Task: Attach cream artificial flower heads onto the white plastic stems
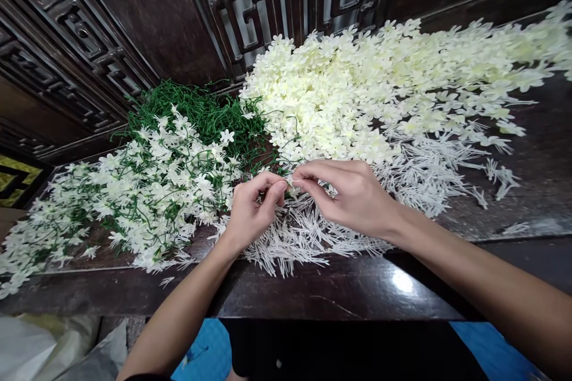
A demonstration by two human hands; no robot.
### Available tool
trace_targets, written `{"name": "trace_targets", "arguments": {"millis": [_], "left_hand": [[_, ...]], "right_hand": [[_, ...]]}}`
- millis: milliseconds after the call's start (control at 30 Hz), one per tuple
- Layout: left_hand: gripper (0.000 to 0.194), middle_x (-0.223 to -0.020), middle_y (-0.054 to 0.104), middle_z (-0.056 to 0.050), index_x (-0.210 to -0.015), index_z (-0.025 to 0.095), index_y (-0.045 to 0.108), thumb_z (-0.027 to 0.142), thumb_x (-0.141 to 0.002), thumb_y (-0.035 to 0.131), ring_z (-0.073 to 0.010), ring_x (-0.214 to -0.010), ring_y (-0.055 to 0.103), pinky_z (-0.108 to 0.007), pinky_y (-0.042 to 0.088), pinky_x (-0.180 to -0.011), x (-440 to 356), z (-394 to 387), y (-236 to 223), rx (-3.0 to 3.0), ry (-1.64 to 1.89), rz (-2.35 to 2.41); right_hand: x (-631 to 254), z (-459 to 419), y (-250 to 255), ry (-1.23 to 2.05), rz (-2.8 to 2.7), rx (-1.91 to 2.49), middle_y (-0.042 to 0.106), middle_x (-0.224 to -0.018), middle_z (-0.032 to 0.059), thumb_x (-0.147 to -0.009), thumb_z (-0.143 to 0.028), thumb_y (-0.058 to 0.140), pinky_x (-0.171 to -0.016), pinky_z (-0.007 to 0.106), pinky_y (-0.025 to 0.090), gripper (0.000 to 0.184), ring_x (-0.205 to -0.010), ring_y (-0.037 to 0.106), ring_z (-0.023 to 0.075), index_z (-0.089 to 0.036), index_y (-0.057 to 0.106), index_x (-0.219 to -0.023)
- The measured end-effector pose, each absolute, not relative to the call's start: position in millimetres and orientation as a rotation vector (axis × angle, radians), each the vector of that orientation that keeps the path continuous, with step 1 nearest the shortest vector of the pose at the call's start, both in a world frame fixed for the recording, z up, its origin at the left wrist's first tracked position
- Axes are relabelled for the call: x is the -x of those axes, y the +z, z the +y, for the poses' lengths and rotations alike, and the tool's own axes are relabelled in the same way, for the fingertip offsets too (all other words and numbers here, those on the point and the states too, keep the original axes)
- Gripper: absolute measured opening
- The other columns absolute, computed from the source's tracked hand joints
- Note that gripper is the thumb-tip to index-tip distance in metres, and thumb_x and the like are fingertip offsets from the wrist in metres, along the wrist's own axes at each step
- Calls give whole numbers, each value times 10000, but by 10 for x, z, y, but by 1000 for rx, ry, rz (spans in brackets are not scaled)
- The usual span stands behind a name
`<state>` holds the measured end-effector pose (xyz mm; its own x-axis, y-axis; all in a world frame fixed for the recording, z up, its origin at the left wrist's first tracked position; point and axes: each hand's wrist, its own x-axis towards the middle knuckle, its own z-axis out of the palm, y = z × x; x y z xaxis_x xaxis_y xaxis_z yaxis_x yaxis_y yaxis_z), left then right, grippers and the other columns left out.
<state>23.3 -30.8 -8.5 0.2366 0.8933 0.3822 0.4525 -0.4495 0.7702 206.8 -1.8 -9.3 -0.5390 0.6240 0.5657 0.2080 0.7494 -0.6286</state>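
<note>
My left hand (257, 205) and my right hand (351, 196) meet fingertip to fingertip, both pinched closed. Between them shows a thin white stamen piece (295, 182), gripped by my right fingertips. Whatever my left fingers pinch is mostly hidden, with only a speck of pale green beside the tips. Beneath both hands lies a pile of white stamen pieces (308, 235). Just behind them is a large heap of loose cream-white artificial petals (330, 95). Green plastic stems (192, 98) are bunched at the back left. White flowers on green stems (152, 172) are heaped left of my left hand.
Everything lies on a dark, glossy wooden bench (357, 292) with its front edge near my body. A carved wooden lattice panel (241, 0) closes off the back. Pale bags (40, 345) sit at the lower left, and blue material (208, 351) shows below the bench.
</note>
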Motion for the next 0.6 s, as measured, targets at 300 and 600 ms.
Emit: {"name": "trace_targets", "arguments": {"millis": [300,600], "left_hand": [[211,-586,589,17,-724,174,592,221,-924,544,-75,-493,501,-200,382,-431,-216,-308,-85,-1956,1093,1204],[181,-595,585,33,-751,183,584,200,-925,536,-65,-472,480,-192,378,-432,-231,-339,-81,-2154,1113,1110]], "right_hand": [[-2069,-18,-91,613,-2132,600,713,-803,55,-910,-111,472,-519,331,567,218,-652,640,164,-166,679,-949],[-2070,-27,-79,689,-2094,605,712,-780,28,-897,-113,471,-503,296,552,236,-648,652,152,-207,688,-899]]}}
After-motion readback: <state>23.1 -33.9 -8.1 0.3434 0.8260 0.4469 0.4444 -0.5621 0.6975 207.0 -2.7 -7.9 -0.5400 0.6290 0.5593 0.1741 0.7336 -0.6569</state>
